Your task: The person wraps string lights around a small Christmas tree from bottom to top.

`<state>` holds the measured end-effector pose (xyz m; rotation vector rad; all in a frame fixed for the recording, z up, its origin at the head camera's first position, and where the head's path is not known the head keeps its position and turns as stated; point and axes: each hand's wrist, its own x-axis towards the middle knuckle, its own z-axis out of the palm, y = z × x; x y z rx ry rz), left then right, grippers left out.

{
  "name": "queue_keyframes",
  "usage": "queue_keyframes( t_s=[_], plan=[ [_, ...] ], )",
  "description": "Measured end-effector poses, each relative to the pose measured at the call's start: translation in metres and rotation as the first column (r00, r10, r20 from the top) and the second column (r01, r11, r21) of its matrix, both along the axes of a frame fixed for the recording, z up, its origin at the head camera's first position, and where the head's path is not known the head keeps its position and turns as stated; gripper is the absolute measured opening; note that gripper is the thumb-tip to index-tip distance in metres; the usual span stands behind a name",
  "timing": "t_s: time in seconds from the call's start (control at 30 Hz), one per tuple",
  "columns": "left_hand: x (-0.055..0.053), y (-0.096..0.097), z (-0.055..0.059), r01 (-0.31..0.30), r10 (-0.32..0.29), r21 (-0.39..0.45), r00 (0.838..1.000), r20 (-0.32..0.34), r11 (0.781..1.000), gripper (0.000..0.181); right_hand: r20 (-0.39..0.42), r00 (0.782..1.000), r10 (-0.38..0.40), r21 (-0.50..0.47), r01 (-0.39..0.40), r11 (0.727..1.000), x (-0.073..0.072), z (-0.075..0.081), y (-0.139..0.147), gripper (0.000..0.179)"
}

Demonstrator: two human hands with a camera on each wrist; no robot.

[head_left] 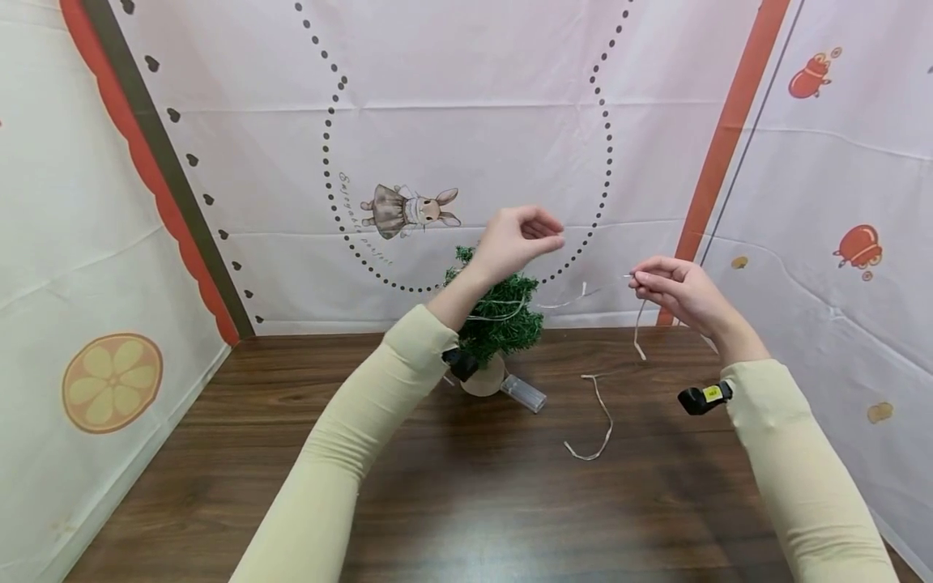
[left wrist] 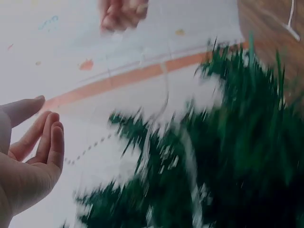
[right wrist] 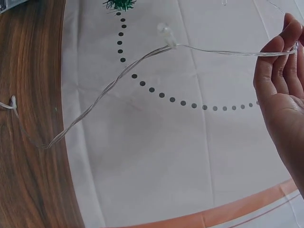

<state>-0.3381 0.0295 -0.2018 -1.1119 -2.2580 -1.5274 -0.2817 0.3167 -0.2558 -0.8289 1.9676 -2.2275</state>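
Pinching the light string (right wrist: 114, 82) with the right hand (head_left: 678, 291), three o'clock from the green tree (head_left: 519, 330), and holding nothing in the loosely parted left hand (head_left: 517, 240) at twelve!

Pale string lights (right wrist: 167, 38), partly across an upright green tree (head_left: 516, 328)

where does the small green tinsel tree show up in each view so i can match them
Head: the small green tinsel tree is near the middle, partly hidden by an arm.
Left wrist: it fills much of the right and lower picture, blurred.
Right wrist: only a bit shows at the top edge, left of centre.
Shared landmark: the straight orange backdrop stripe, right in head, slanting across left wrist, bottom in right wrist.
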Motion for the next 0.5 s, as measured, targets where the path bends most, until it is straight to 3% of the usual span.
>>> queue_keyframes(
  t_s=[0.17,0.5],
  plan=[
    [0.001,0.023,-0.014,0.05,-0.049,-0.103,0.999,0.009,0.993,0.022,0.001,1.0,0.01,0.011,-0.01,1.0,-0.004,0.001,-0.006,0.022],
    [0.009,0.045,-0.034,0.114,-0.101,-0.163,0.991,0.084,0.98,0.02,0.001,1.0,0.001,0.044,-0.001,0.999,-0.005,0.006,-0.013,0.022]
  ],
)
